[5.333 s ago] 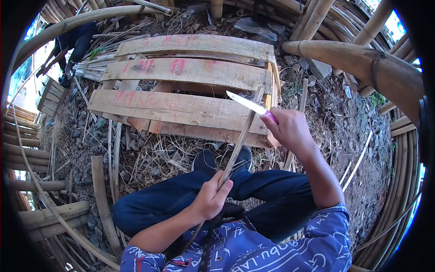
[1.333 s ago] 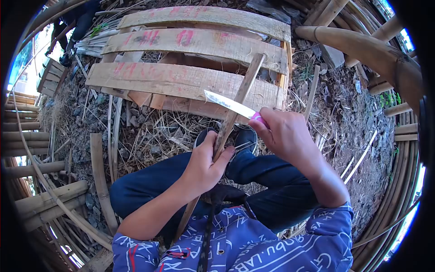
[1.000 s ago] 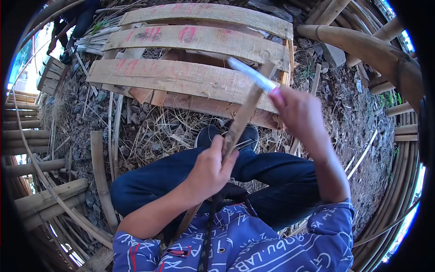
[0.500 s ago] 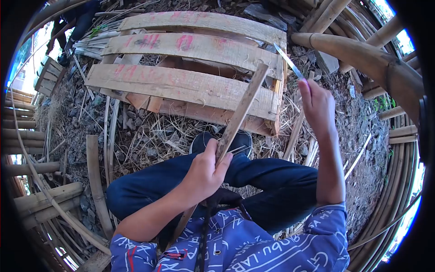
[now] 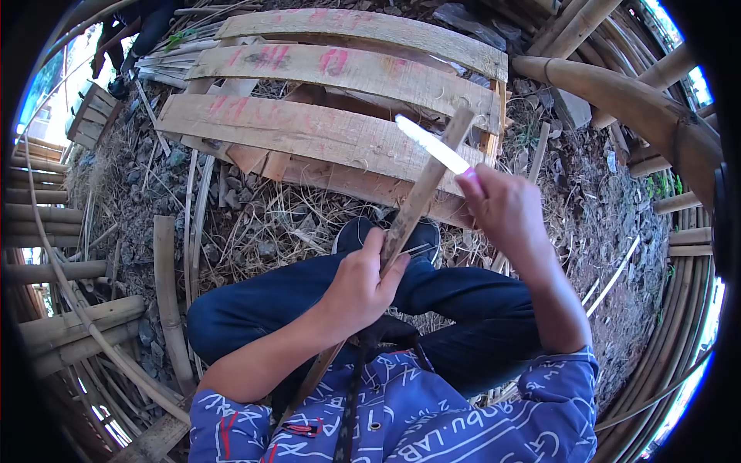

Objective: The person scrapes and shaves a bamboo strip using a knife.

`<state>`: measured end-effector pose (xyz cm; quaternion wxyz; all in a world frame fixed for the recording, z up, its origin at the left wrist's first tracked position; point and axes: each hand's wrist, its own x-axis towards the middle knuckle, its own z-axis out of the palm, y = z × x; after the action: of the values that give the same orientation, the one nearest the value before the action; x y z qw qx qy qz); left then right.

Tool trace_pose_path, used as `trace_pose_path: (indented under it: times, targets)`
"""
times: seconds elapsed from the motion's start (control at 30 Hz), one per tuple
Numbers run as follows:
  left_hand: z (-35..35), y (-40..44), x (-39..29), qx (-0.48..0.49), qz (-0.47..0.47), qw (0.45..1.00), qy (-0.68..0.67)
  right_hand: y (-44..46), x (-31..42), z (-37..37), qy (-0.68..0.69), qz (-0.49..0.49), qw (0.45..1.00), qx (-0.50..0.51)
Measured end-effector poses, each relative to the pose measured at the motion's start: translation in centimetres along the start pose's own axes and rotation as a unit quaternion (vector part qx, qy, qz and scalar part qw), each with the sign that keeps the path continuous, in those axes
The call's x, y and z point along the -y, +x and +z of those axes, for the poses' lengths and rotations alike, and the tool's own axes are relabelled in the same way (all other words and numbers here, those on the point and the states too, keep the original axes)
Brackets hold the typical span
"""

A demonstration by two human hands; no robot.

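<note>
My left hand (image 5: 363,282) is closed around a split bamboo strip (image 5: 423,193), which slants up and away to the right over my shoes. The strip's lower part runs back under my forearm toward my lap. In my right hand (image 5: 509,208) is a knife (image 5: 432,145) with a bright blade and a pinkish handle. Its blade crosses the upper part of the strip; whether the edge touches the bamboo I cannot tell. Behind both lies a slatted wooden crate (image 5: 278,127) with pink marks on its boards.
Thin shavings and dry straw (image 5: 285,224) litter the rocky ground around my shoes. A thick bamboo pole (image 5: 617,89) juts in at the upper right. Bamboo rails (image 5: 46,274) line the left side. At the upper left are another person's legs (image 5: 143,35).
My right hand has swung the knife left and down, from beside the crate's right end to across the bamboo strip. The left hand keeps its grip; the view has shifted slightly.
</note>
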<state>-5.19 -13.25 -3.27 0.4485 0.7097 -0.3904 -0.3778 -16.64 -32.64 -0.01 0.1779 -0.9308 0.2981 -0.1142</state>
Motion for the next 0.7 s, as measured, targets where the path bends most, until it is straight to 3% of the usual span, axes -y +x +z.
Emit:
trace_pose_path:
  times: [0.17, 0.27, 0.4, 0.47, 0.53, 0.6, 0.7]
  targets:
    - [0.3, -0.1, 0.3, 0.012, 0.002, 1.0, 0.003, 0.8, -1.8, -0.2, -0.003, -0.019, 0.998, -0.054]
    - [0.4, -0.3, 0.1, 0.025, -0.007, 1.0, -0.011, 1.6, -3.5, -0.9, -0.016, 0.034, 0.995, -0.092]
    - [0.0, 0.5, 0.6, 0.018, -0.022, 1.0, 0.006, 0.0, -1.0, -1.7, 0.041, 0.066, 0.996, -0.05]
    - [0.0, 0.6, 0.5, 0.024, -0.053, 0.998, -0.025, -1.2, 1.2, -0.9, 0.074, 0.033, 0.997, -0.006]
    - [-0.1, 0.6, 0.5, 0.038, -0.083, 0.995, -0.049, -1.9, 2.3, 0.4, 0.045, -0.061, 0.997, 0.02]
    - [0.1, 0.5, 0.5, 0.004, -0.012, 1.0, -0.009, -2.0, 2.4, 1.1, 0.04, -0.084, 0.995, 0.04]
    - [-0.1, 0.4, 0.4, -0.009, 0.021, 1.0, 0.019, -1.7, 2.4, 1.2, 0.027, -0.095, 0.994, 0.052]
